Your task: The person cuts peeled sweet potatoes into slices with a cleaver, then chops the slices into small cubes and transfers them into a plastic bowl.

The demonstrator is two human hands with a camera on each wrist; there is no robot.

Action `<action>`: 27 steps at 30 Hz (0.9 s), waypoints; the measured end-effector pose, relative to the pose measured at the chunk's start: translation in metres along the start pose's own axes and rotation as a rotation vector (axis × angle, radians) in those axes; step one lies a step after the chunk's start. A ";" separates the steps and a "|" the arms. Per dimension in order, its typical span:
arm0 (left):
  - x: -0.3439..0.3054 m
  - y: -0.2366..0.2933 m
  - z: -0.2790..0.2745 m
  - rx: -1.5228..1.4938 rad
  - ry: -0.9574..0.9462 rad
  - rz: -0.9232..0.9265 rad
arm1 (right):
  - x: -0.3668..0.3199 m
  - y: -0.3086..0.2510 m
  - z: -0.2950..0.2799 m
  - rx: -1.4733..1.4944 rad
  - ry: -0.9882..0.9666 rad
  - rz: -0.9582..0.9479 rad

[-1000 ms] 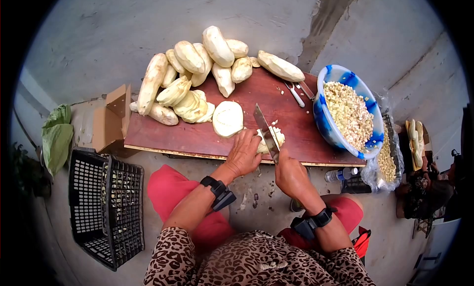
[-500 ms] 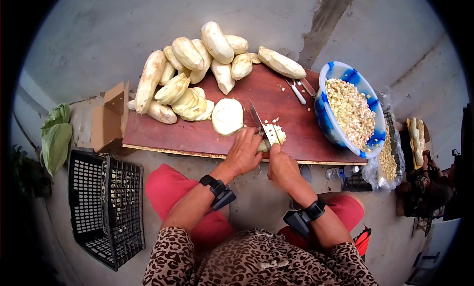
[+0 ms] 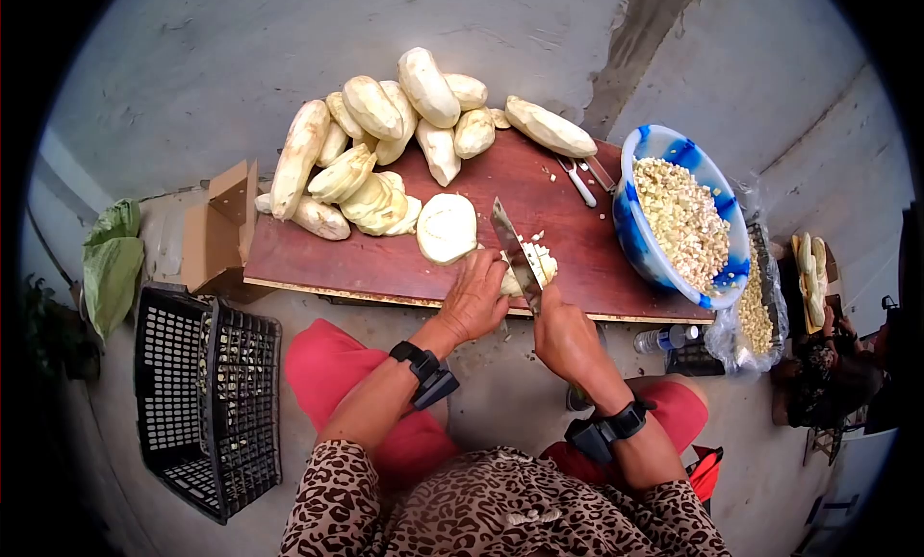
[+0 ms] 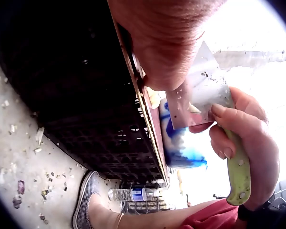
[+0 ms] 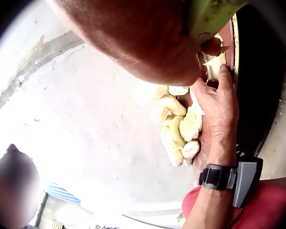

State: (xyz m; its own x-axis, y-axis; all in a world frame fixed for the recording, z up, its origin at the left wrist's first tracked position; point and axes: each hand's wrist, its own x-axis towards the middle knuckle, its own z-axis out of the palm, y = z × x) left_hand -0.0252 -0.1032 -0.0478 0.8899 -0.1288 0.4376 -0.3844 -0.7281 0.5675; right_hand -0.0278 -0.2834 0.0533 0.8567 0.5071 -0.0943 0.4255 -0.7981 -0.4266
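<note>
My right hand (image 3: 566, 338) grips a knife (image 3: 517, 254) by its handle, which shows green (image 4: 239, 176) in the left wrist view. The broad blade slants over a pale, partly diced piece (image 3: 541, 263) at the board's front edge. Left of the blade, my left hand (image 3: 474, 297) holds that piece down with bent fingers; the fingertips are partly hidden. A large round pale slice (image 3: 447, 228) lies beside the left hand. Farther left are stacked slices (image 3: 378, 203), with whole peeled pale pieces (image 3: 372, 108) heaped behind them.
A blue and white bowl (image 3: 630, 220) of small cubes stands at the right end of the red-brown board (image 3: 385, 268). A white-handled tool (image 3: 581, 186) lies near it. Beyond the bowl is a plastic bag of pieces (image 3: 754, 316). A black crate (image 3: 243, 403) and cardboard box (image 3: 214, 240) stand left.
The knife and my right hand swung leftward and down half a second ago, then back rightward, with the blade raised more on edge now. My left hand stays on the piece.
</note>
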 end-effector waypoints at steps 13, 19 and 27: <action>0.001 -0.005 0.000 -0.012 0.001 0.029 | 0.015 0.009 0.029 -0.085 -0.037 -0.075; 0.003 -0.002 0.000 -0.088 0.018 -0.035 | 0.021 0.014 0.031 -0.061 -0.007 -0.018; 0.018 -0.004 0.015 -0.116 0.033 -0.030 | 0.024 0.027 0.022 -0.042 0.061 -0.018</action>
State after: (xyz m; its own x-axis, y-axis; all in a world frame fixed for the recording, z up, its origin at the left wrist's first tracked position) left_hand -0.0044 -0.1127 -0.0528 0.8937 -0.0846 0.4405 -0.3850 -0.6484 0.6567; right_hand -0.0024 -0.2857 0.0202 0.8646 0.5015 -0.0313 0.4516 -0.8027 -0.3895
